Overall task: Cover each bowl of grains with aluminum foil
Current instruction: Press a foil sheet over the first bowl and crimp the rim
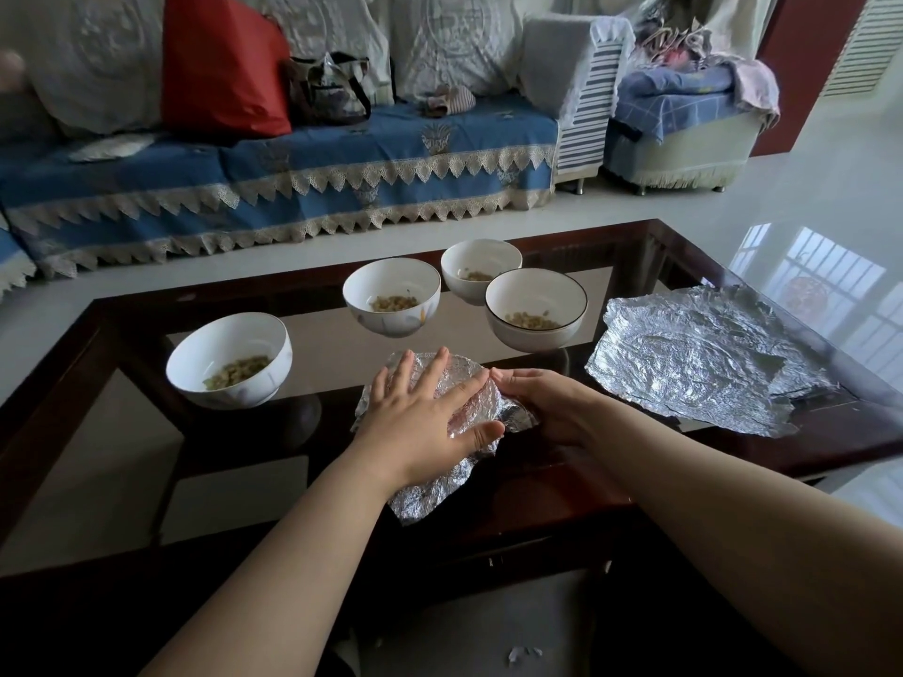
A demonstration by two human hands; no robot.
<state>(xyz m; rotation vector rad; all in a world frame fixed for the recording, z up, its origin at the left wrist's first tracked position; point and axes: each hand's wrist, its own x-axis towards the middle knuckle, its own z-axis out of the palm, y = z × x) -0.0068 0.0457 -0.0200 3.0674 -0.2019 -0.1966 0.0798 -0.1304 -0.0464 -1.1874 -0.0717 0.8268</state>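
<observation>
Foil crinkles under my left hand [415, 412], which lies flat with fingers spread on top of the foil-covered bowl [442, 383] at the near middle of the glass table [684, 256], while my right hand [542, 408] curls its fingers around the bowl's right side, pinching the foil down against the rim. To do this well, I judge I should keep the top held taut and work the loose edge, which juts out toward me, down around the rim. Four open bowls of grains wait beyond: one at the left [229, 359], one in the middle [391, 295], one at the back [481, 268] and a dark-rimmed bowl [535, 307] nearest my right hand. Spare foil sheets [698, 354] lie flat at the right, near the table's edge. The dark-rimmed bowl stands just beyond the covered one, so my knuckles could nudge it. A blue-covered sofa [293, 173] stands behind.
</observation>
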